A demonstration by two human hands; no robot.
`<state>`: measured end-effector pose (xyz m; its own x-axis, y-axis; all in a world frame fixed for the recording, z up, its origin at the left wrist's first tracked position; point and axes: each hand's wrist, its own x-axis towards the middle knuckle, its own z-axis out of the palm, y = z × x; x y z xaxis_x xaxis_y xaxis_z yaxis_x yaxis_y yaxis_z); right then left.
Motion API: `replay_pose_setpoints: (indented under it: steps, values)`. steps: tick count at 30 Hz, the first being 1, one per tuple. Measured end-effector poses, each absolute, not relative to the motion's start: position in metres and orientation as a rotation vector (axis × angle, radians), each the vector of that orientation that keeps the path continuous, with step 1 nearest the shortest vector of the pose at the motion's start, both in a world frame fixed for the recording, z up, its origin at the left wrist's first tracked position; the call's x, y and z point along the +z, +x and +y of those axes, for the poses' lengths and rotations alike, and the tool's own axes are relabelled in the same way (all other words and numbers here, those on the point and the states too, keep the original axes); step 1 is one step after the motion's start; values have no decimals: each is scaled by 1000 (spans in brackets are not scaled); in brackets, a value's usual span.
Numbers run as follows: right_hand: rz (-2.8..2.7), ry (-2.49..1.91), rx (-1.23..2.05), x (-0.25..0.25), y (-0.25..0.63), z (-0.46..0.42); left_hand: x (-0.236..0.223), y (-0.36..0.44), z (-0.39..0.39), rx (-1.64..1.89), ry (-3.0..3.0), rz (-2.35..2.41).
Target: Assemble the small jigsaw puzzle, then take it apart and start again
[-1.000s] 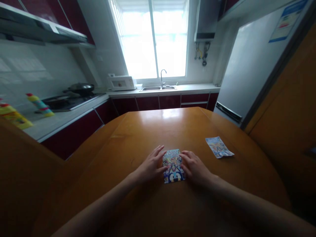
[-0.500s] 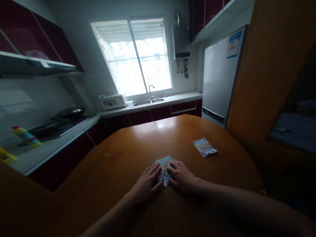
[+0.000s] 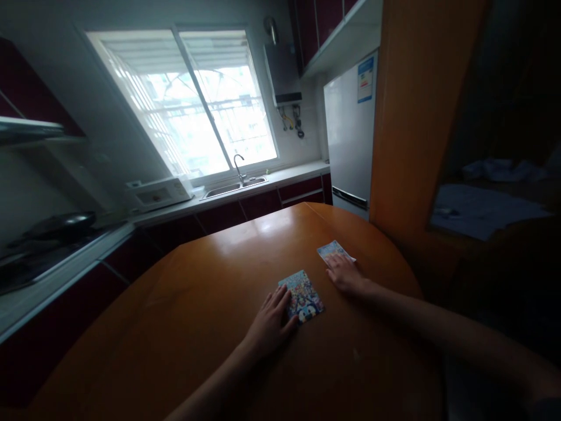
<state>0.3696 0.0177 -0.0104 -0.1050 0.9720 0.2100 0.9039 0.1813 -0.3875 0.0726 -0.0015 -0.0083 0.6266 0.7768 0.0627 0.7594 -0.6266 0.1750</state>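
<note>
A colourful printed card or small booklet (image 3: 304,292), with a blue and white cartoon figure near its lower edge, lies flat on the wooden table (image 3: 219,280). My left hand (image 3: 269,324) rests on its left edge, fingers stretched out. Farther off to the right is a second printed sheet (image 3: 332,248), lighter in colour and slightly raised at its right corner. Over the near part of that sheet lies my right hand (image 3: 345,276), its fingers extended and covering some of the print. Whether the fingertips press on the sheet is hard to make out.
Beyond the table a counter holds a sink (image 3: 223,190) with a tap and a white microwave (image 3: 160,193). A grey fridge (image 3: 350,134) stands at the right, beside a wooden panel (image 3: 407,117). A dark pan (image 3: 65,225) sits on the stove at the left.
My right hand has left the near card and reached right and forward onto the second sheet. My left hand stays on the card's left edge. The view has turned to the right.
</note>
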Motion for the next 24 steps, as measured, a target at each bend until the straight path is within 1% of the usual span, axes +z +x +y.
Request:
replay_pose_setpoints:
  steps: [7, 12, 15, 19, 24]
  values:
    - [-1929, -1925, 188, -26, 477, 26, -14, 161, 28, 277, 2712, 1185]
    - [-1897, -1934, 173, -33, 509, 26, -9, 234, 36, 256, 2694, 1215]
    - [-1880, -1906, 153, -31, 514, 23, -10, 257, 38, 263, 2667, 1251]
    - [-1812, -1832, 78, -20, 507, 23, -12, 252, 40, 339, 2633, 1263]
    - [-1751, -1627, 14, 0, 450, 26, -2, 190, 47, 441, 2565, 1398]
